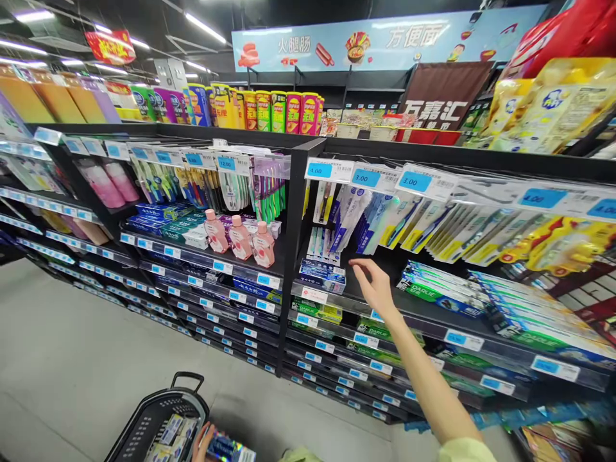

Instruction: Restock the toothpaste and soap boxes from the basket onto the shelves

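Note:
My right hand (373, 285) reaches over the right-hand shelf, its fingers apart and holding nothing. Left of its fingertips lies a stack of dark blue toothpaste boxes (322, 273), apart from them. Packaged toothbrushes (368, 221) hang just above the hand. To its right are white, blue and green toothpaste boxes (440, 285). Low at the bottom edge, my left hand (203, 443) is closed on a shiny dark blue box (228, 447), partly cut off by the frame. Beside that hand a black shopping basket (139, 417) contains several small yellow and white packs (171, 436).
Pink bottles (239, 237) stand on the left shelf by a black upright post (294, 212). Price rails (414, 183) jut out above the toothbrushes. Chip canisters (262, 110) line the top ledge, and yellow bags (553, 106) sit at upper right. Grey floor (62, 359) lies at left.

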Motion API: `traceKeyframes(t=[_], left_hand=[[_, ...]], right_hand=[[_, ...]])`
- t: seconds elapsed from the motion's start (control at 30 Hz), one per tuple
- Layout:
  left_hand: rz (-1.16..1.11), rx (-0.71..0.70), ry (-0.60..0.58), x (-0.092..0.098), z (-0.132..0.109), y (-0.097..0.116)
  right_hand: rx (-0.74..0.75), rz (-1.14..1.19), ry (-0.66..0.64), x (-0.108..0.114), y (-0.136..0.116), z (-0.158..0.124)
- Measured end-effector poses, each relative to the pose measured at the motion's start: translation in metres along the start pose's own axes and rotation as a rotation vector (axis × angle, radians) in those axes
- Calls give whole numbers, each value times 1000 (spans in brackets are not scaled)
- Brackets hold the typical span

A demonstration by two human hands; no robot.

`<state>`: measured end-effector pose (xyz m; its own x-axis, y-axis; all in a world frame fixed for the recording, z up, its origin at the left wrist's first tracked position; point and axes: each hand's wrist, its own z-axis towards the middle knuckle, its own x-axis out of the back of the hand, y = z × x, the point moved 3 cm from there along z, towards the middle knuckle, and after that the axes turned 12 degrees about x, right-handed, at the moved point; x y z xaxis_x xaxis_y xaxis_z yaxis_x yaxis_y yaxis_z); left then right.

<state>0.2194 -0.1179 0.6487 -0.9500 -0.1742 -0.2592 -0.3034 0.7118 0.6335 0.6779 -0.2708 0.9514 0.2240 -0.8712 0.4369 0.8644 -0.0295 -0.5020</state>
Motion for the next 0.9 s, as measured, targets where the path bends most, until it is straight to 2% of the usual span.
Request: traceKeyframes(t=[0.07, 0.13, 0.2, 0.33, 0.4, 0.47, 0.53, 0.6, 0.73, 0.83, 0.9], left_hand=[[-90, 86, -72, -17, 4, 6], [-129, 116, -159, -39, -1, 15], [-99, 106, -229, -61, -14, 22], [-44, 110, -365, -100, -44, 23], [-13, 111, -383, -109, -55, 17], [40, 104, -378, -112, -62, 11], [85, 108, -388, -110, -67, 7], [113, 125, -440, -108, -72, 8], [200, 62, -536, -108, -87, 23], [246, -26, -532, -109, -94, 35], [268, -63, -534, -106, -95, 40]], right_hand=[[33, 9, 98, 0, -31, -27], [32, 66, 48, -14, -57, -59], [5, 170, -132, -39, -78, -94], [-117, 307, -692, -106, -111, -174], [-182, 298, -948, -133, -125, -213], [-254, 259, -1058, -149, -133, -243], [-323, 260, -1027, -154, -135, -260], [-398, 318, -911, -149, -132, -265], [-661, 632, -591, -132, -116, -257], [-800, 876, -338, -125, -108, -246], [-852, 953, -214, -124, -105, -241]])
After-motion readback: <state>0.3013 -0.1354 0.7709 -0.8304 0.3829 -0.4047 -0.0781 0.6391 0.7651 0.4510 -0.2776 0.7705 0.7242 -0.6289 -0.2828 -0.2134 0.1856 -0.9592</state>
